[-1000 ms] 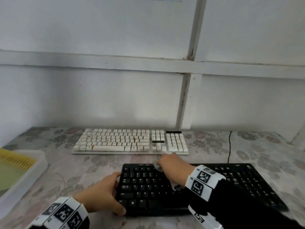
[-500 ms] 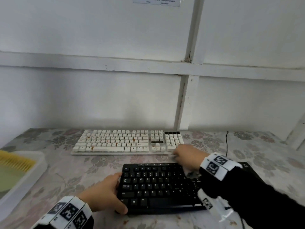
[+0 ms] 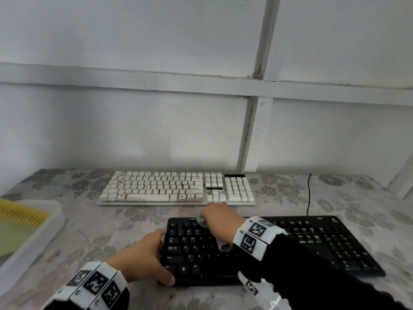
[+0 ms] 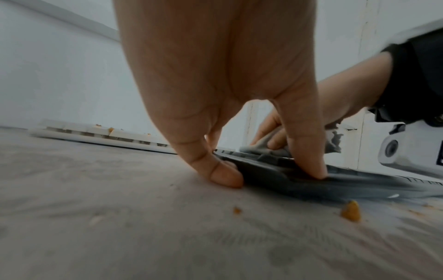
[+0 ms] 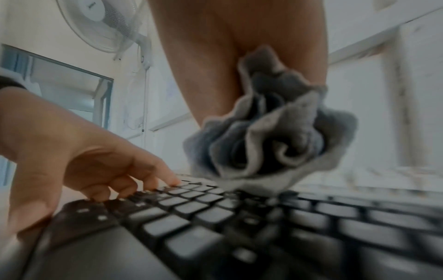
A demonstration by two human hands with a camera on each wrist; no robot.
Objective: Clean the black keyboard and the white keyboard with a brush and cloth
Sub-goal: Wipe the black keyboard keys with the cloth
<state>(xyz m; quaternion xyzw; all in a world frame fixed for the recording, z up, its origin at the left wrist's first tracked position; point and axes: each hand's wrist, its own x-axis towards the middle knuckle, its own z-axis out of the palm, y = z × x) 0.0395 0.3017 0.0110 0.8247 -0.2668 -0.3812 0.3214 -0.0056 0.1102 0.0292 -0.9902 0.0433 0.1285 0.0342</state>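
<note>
The black keyboard (image 3: 312,245) lies near the front of the table, with the white keyboard (image 3: 176,189) behind it, speckled with orange crumbs. My left hand (image 3: 145,258) grips the black keyboard's left end, thumb on the front corner and fingers over the keys (image 5: 103,170). My right hand (image 3: 220,223) holds a bunched grey cloth (image 5: 271,132) and presses it on the upper rows left of centre (image 3: 201,219). In the left wrist view my left hand (image 4: 261,170) clamps the black keyboard's edge (image 4: 275,174), the cloth (image 4: 263,145) beyond it.
A white tray (image 3: 29,240) at the left edge holds a yellow-bristled brush (image 3: 20,214) and something green. A black cable (image 3: 309,193) runs back from the black keyboard. Orange crumbs (image 4: 350,211) lie on the floral tablecloth (image 3: 100,231) by the front edge.
My right hand swept the cloth right toward the keyboard's middle top, then back left to the upper left rows. The left hand kept its grip on the left end.
</note>
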